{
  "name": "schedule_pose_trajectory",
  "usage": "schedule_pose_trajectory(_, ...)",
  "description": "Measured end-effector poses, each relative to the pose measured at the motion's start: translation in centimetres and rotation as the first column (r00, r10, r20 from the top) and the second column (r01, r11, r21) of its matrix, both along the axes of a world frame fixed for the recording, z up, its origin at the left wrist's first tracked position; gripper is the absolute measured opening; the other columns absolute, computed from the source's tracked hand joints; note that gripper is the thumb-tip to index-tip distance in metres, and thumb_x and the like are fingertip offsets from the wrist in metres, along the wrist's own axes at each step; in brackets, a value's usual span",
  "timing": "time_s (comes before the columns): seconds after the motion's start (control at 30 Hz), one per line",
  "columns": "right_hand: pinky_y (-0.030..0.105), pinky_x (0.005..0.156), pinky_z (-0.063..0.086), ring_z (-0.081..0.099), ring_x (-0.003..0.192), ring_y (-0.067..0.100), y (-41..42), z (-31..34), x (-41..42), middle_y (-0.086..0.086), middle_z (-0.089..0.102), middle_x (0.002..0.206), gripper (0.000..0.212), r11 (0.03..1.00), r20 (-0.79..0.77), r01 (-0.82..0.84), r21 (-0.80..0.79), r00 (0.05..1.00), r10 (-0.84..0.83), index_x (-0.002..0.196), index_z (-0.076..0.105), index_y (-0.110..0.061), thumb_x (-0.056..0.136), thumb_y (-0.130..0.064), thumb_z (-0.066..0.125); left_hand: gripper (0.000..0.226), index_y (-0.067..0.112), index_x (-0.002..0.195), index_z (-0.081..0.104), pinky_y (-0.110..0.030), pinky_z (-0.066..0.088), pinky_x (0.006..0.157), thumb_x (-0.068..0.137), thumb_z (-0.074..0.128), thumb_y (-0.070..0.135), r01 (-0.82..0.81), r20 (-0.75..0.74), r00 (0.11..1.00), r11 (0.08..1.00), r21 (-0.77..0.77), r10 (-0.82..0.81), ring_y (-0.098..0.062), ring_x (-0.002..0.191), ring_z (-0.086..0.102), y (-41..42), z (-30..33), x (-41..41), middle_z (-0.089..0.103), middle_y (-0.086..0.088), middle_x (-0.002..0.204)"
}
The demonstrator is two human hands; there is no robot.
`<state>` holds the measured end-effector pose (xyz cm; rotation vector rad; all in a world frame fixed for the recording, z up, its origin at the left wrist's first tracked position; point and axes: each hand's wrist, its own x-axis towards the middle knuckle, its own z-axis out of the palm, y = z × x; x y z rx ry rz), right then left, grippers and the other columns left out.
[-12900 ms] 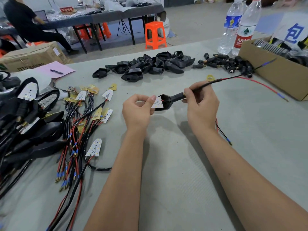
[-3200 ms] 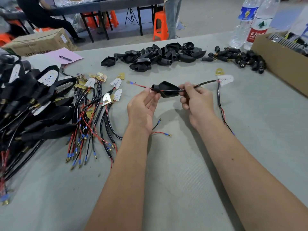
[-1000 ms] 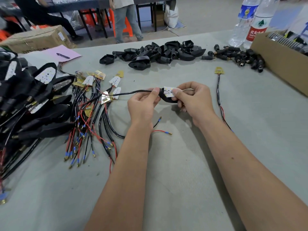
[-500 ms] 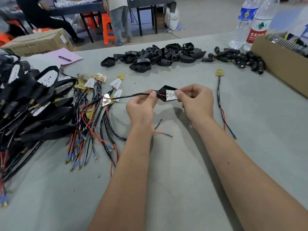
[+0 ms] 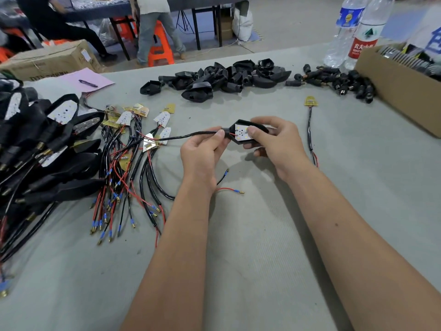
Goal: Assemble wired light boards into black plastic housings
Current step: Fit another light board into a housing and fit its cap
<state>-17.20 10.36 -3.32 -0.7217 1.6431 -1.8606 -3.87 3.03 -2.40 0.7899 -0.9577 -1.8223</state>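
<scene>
Above the grey table (image 5: 262, 259), one black housing (image 5: 239, 123) is held between two hands, one white light board (image 5: 241, 133) seated inside. Left hand (image 5: 200, 152) pinches the housing's narrow end, where its black cable (image 5: 191, 135) exits. Right hand (image 5: 279, 144) grips the wide end, thumb (image 5: 254, 133) pressing the board. Two bottles (image 5: 355, 32) stand far right beside one cardboard box (image 5: 401, 91). One loose wired board (image 5: 311, 101) lies apart.

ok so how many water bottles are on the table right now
2. A blue-label bottle and a red-label bottle stand touching at the far right, just left of the cardboard box. None looks hidden.
</scene>
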Motion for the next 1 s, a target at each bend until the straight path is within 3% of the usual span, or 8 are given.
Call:
schedule_pose_trajectory(0.07,0.021,0.049,0.05,0.074,0.064,0.021,0.06,0.07,-0.11,0.01,0.079,0.083,0.011,1.0,0.029,-0.011,-0.024,1.0,0.012,0.102,0.074,-0.009,0.093,-0.002,0.072,0.005,-0.006,0.098,0.067,-0.032,0.061,0.09,0.096,0.063,-0.004,-0.006,-0.032,0.999,0.999,0.044,0.008,-0.025,0.088,0.073,-0.1,0.13,0.01,0.074,-0.014,0.087)
schedule_pose_trajectory(0.23,0.019,0.049,0.046,0.072,0.062,0.02,0.11,0.07,-0.28,0.01,0.079,0.086,0.017,0.998,0.07,0.008,-0.067,0.998,-0.004,0.106,0.078,-0.007,0.089,-0.003,0.076,0.006,-0.005,0.094,0.066,-0.027,0.063,0.073,0.097,0.066,0.0,-0.134,-0.115,0.981,0.973,0.189,0.157,-0.021,0.07,0.07,-0.62,0.47,0.27,0.068,-0.014,0.077)
schedule_pose_trajectory(0.4,0.017,0.044,0.036,0.049,0.046,0.009,0.21,0.0,-0.23,0.002,0.074,0.069,0.013,0.999,0.049,0.003,-0.054,0.999,-0.001,0.096,0.08,-0.012,0.086,-0.004,0.08,0.008,0.001,0.087,0.066,-0.018,0.055,0.059,0.093,0.07,0.0,-0.134,-0.033,0.99,0.983,0.128,0.139,-0.016,0.063,0.067,-0.55,0.37,0.37,0.068,-0.009,0.072)
schedule_pose_trajectory(0.8,0.017,0.046,0.04,0.05,0.047,0.007,0.27,-0.18,-0.37,0.003,0.073,0.07,0.014,0.995,0.078,0.012,-0.098,0.997,-0.005,0.095,0.079,-0.012,0.084,-0.003,0.081,0.008,0.003,0.086,0.07,-0.016,0.054,0.063,0.094,0.069,-0.001,-0.051,0.027,0.998,0.997,0.051,0.05,-0.012,0.064,0.064,-0.09,0.32,0.15,0.069,-0.003,0.071)
schedule_pose_trajectory(1.0,0.016,0.05,0.041,0.046,0.049,0.008,0.35,0.23,-0.36,0.002,0.072,0.071,0.015,0.996,0.158,-0.004,-0.088,0.987,0.018,0.091,0.079,-0.013,0.083,-0.001,0.081,0.003,0.003,0.095,0.07,-0.025,0.06,0.081,0.094,0.069,0.0,0.04,-0.033,0.999,0.998,0.054,-0.039,-0.021,0.088,0.07,-0.28,0.35,0.47,0.073,-0.007,0.084)
